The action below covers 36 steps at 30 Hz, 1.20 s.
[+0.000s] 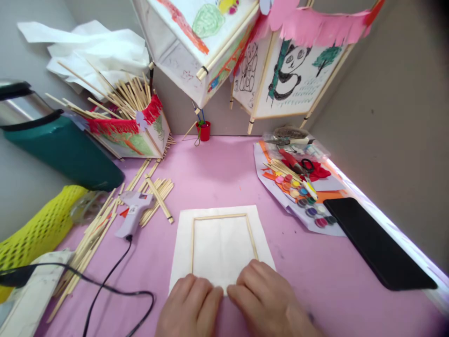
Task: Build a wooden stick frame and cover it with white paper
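A white sheet of paper (221,243) lies on the pink tabletop, with a square frame of thin wooden sticks (220,216) on it. Three sides of the frame show; the near side is hidden behind my fingers. My left hand (191,304) is closed at the paper's near left edge, fingers curled and thumb pointing inward. At the near right edge my right hand (263,299) is closed the same way, its knuckles by the right stick's lower end. Both thumbs almost meet at the middle of the near edge, where the fingertips press the paper.
Left lie a glue gun (135,210) with a black cord, wooden sticks (157,199), a teal bottle (66,145) and a decorated stick holder (133,135). Paper lanterns (287,75) hang overhead. Right are a black phone (379,241), paint pots (312,213) and scissors (307,166).
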Tool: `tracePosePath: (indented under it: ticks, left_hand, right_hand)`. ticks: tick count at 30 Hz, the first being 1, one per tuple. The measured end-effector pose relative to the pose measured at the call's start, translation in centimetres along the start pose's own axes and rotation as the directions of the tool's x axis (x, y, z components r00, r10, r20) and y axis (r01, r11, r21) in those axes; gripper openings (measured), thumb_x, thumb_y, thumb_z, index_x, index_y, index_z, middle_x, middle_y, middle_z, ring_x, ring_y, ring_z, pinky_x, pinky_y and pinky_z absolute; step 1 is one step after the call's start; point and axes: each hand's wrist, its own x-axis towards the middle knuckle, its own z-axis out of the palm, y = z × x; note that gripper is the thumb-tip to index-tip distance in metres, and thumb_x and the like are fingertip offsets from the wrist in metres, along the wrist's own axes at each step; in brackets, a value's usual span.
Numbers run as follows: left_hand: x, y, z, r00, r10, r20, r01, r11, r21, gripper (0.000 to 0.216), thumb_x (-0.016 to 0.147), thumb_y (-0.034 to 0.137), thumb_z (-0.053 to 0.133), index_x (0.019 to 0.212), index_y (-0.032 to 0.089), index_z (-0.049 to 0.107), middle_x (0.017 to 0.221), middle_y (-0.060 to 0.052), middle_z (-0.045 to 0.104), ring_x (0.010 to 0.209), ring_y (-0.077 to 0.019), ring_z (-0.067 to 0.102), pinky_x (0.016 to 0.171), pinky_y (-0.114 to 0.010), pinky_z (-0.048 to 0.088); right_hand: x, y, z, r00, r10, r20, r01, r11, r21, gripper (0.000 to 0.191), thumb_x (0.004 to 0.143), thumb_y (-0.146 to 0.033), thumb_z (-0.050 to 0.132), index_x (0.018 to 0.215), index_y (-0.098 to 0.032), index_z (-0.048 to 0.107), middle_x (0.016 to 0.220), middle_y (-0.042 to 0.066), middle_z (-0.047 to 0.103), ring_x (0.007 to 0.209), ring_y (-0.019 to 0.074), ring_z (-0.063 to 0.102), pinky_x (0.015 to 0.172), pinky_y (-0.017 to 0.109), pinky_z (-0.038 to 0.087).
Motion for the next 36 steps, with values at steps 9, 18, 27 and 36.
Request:
tracePosePath:
  ticks: [9, 18, 27, 36]
  left_hand:
    - [-0.4, 1.9, 0.1, 0.986, -0.163, -0.018, 0.162, 0.985, -0.051, 0.025, 0.082, 0.001, 0.043, 0.091, 0.017, 0.061, 0.075, -0.005, 0.057, 0.070, -0.0195, 0.050, 0.062, -0.035, 0.044]
    - [-1.3, 2.3, -1.4, 0.927, -0.323, -0.190, 0.275, 0.931, -0.240, 0.021, 0.088, 0.010, 0.048, 0.104, 0.017, 0.059, 0.107, -0.008, 0.059, 0.098, -0.0182, 0.056, 0.086, -0.034, 0.049]
    - [-1.0, 4.8, 0.8, 0.953, -0.280, -0.119, 0.267, 0.957, -0.113, 0.020, 0.087, 0.007, 0.046, 0.097, 0.015, 0.061, 0.092, -0.008, 0.061, 0.085, -0.0211, 0.055, 0.076, -0.040, 0.050]
    - [-1.0, 4.8, 0.9, 0.956, -0.284, -0.080, 0.286, 0.958, 0.025, 0.017, 0.086, 0.007, 0.050, 0.091, 0.017, 0.062, 0.083, -0.006, 0.060, 0.078, -0.0200, 0.054, 0.072, -0.037, 0.049]
  right_hand:
    - [-0.1, -0.7, 0.5, 0.997, 0.058, -0.052, -0.056, 0.998, 0.036, 0.021, 0.091, -0.012, 0.047, 0.077, -0.017, 0.062, 0.073, 0.004, 0.053, 0.072, 0.0178, 0.045, 0.062, 0.031, 0.034]
    - [-1.0, 1.1, -3.2, 0.840, 0.439, -0.319, -0.235, 0.824, 0.515, 0.015, 0.092, -0.025, 0.051, 0.091, -0.020, 0.064, 0.091, 0.004, 0.065, 0.086, 0.0164, 0.060, 0.075, 0.028, 0.048]
    - [-1.6, -2.1, 0.0, 0.976, 0.103, -0.193, -0.102, 0.995, 0.014, 0.019, 0.092, -0.012, 0.046, 0.088, -0.018, 0.063, 0.085, 0.006, 0.060, 0.082, 0.0190, 0.053, 0.073, 0.032, 0.044]
    - [-1.4, -1.3, 0.3, 0.983, 0.080, -0.165, -0.102, 0.987, -0.126, 0.022, 0.092, -0.012, 0.046, 0.082, -0.019, 0.064, 0.078, 0.005, 0.059, 0.077, 0.0183, 0.052, 0.067, 0.030, 0.041]
